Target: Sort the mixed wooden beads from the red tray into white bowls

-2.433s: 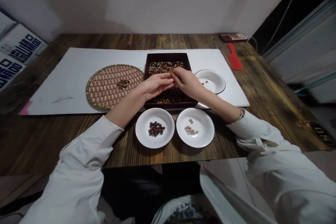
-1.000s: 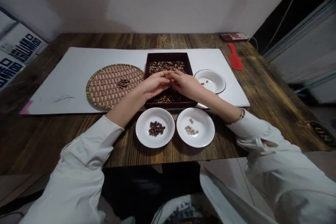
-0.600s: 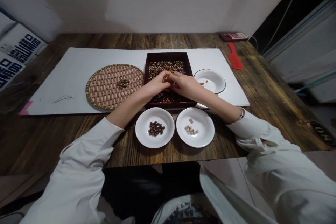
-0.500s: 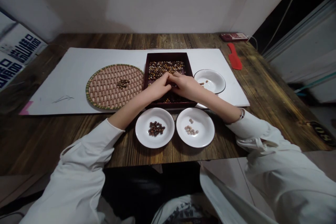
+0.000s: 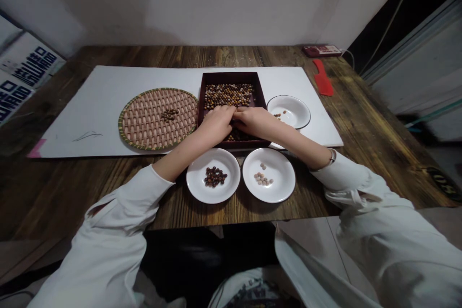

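My left hand (image 5: pixel 218 122) and my right hand (image 5: pixel 251 119) are close together over the near half of a dark red square box (image 5: pixel 262 89). Mixed brown, yellow and pale beads (image 5: pixel 229 95) fill the far part of the box, and more lie under my hands. The fingers of both hands curl downward, and their tips are hidden, so I cannot make out what they hold. Nearest me stand a white bowl (image 5: pixel 195 185) with dark brown beads (image 5: pixel 215 176) and another white bowl (image 5: pixel 285 187) with pale beads (image 5: pixel 263 179).
A third white bowl (image 5: pixel 298 110) with a few yellowish beads stands right of the box. At left lies a round woven tray (image 5: pixel 144 125) with a small heap of brown beads (image 5: pixel 169 114). A red scraper-like tool (image 5: pixel 322 79) and a dark red device with a cable (image 5: pixel 321 51) lie far right.
My left hand has turned palm-down and moved slightly lower and nearer to me. My right hand has shifted a little, its fingers now pointing more downward. The bowls and tray look the same.
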A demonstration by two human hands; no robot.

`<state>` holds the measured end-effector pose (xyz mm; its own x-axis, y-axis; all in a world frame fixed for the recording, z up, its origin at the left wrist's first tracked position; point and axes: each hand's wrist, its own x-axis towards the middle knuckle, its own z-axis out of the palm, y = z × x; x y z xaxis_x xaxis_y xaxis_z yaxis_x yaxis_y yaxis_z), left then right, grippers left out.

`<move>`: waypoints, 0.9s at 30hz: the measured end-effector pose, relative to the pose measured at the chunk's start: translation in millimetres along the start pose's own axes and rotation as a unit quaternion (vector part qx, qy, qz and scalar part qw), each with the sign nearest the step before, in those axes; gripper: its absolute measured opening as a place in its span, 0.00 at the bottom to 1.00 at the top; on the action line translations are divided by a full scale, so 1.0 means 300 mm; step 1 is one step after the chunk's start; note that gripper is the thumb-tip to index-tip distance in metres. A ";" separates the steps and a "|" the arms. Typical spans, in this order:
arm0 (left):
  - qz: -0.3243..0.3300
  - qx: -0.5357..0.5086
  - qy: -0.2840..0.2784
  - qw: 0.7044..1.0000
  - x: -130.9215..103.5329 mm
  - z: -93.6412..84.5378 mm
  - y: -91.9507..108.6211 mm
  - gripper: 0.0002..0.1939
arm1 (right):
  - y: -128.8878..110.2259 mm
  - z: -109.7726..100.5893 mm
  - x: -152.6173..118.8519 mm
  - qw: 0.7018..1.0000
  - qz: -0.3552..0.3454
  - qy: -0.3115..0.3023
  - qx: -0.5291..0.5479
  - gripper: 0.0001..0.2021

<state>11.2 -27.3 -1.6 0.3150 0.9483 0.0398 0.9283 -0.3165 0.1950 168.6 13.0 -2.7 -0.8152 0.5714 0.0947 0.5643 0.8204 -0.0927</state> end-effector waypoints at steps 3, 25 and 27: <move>-0.007 -0.014 -0.010 1.000 0.005 0.006 -0.005 0.16 | -0.004 -0.006 0.001 1.000 -0.003 -0.009 0.002 0.16; -0.014 0.000 -0.019 1.000 -0.003 -0.004 0.001 0.14 | -0.012 -0.020 0.000 0.999 0.007 -0.042 0.005 0.14; -0.008 -0.011 -0.020 1.000 0.001 0.001 -0.003 0.14 | -0.011 -0.017 0.001 0.999 0.008 -0.041 0.002 0.14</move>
<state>10.5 -26.6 -2.1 0.3088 0.9511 -0.0035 0.9288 -0.3008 0.2166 167.3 10.6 2.8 -0.8142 0.5805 0.0114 0.5769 0.8111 -0.0967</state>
